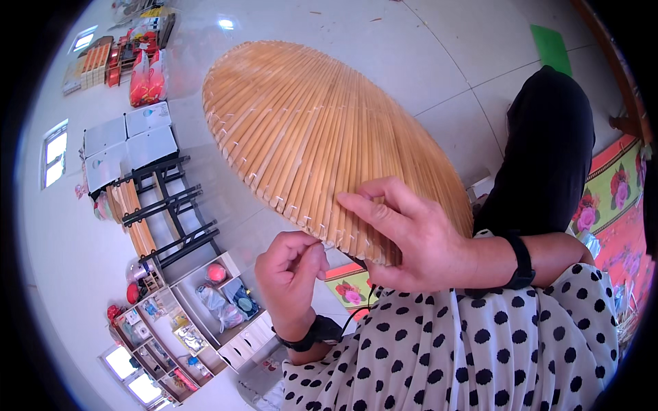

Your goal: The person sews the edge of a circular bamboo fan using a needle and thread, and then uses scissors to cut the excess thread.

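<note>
Head view: before the dotted shirt (442, 335), the slatted disc (308, 130) is held by the half-closed right hand (421, 236); what the curled left hand (289, 269) has cannot be told. The floor (425, 61) is partly hidden behind; left, shelves (195, 320) are seen.

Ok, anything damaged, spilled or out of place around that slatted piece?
The slatted piece itself shows no plain damage. What stands out is a few small scraps on the floor beyond its far edge: lying loose there, they look like litter, though they're too small to identify.
</note>
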`<move>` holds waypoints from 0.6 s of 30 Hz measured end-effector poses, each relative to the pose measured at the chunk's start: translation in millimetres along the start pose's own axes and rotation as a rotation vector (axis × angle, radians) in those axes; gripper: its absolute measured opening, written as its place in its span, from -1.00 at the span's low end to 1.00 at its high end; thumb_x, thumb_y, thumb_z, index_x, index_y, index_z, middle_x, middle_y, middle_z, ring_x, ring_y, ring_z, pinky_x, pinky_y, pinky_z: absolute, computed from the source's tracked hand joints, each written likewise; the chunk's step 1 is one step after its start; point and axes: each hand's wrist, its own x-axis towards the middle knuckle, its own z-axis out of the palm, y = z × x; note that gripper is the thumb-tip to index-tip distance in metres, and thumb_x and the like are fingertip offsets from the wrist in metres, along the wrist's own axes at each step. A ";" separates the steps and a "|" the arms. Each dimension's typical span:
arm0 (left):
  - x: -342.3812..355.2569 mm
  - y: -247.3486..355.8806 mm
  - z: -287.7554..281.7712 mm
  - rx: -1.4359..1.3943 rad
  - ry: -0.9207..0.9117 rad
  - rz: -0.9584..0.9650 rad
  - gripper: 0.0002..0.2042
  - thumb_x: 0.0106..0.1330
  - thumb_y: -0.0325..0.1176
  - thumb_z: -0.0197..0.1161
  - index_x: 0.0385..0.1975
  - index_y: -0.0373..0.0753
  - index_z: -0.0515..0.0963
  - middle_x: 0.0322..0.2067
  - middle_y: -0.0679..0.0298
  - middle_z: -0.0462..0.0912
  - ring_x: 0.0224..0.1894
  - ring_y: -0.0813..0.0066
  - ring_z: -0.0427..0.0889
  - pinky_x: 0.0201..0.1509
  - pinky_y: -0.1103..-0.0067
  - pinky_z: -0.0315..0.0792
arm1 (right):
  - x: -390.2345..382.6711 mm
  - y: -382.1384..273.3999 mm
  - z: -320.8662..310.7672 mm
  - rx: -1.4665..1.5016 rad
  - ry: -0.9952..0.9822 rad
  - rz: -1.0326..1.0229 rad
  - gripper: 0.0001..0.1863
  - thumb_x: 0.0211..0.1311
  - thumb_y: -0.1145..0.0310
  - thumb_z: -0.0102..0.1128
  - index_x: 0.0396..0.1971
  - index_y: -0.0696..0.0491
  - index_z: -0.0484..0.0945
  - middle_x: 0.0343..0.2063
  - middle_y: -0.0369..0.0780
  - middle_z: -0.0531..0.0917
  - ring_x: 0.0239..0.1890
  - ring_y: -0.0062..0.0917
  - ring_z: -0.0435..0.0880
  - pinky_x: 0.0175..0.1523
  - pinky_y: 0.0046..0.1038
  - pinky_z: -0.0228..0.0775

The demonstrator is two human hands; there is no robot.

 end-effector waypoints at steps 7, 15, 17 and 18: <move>1.2 0.9 7.8 0.024 0.041 0.066 -0.96 0.27 -0.66 0.13 -0.37 -0.40 0.50 -0.59 0.29 0.56 -0.58 0.67 0.50 -0.52 0.73 0.36 | -0.4 0.3 -0.2 -0.005 -0.019 -0.014 -0.24 -0.14 0.37 0.32 0.22 0.14 0.40 -0.08 -0.17 0.39 -0.34 -0.45 0.58 -0.29 -0.47 0.54; 8.0 11.9 25.6 -0.248 0.028 0.041 -0.87 0.34 -0.60 0.09 -0.19 -0.31 0.31 -0.42 0.18 0.61 -0.54 0.62 0.51 -0.44 0.69 0.41 | -1.6 -0.9 -1.3 -0.023 -0.024 0.009 -0.24 -0.12 0.36 0.31 0.23 0.11 0.39 -0.05 -0.16 0.39 -0.29 -0.44 0.60 -0.26 -0.47 0.55; 9.9 12.1 25.2 -0.302 -0.013 0.068 -0.84 0.35 -0.58 0.08 -0.16 -0.29 0.27 -0.37 0.15 0.61 -0.51 0.61 0.51 -0.41 0.69 0.42 | 0.2 -2.2 -4.7 -0.033 -0.012 0.009 -0.25 -0.12 0.36 0.31 0.22 0.10 0.39 -0.04 -0.15 0.40 -0.28 -0.40 0.61 -0.24 -0.45 0.56; 12.6 13.2 23.2 -0.214 0.019 0.119 -0.84 0.36 -0.57 0.08 -0.16 -0.28 0.27 -0.38 0.15 0.60 -0.50 0.60 0.52 -0.40 0.69 0.42 | 1.1 -2.3 -5.8 -0.040 -0.005 0.007 -0.25 -0.12 0.36 0.31 0.22 0.10 0.39 -0.03 -0.15 0.40 -0.28 -0.39 0.62 -0.22 -0.44 0.56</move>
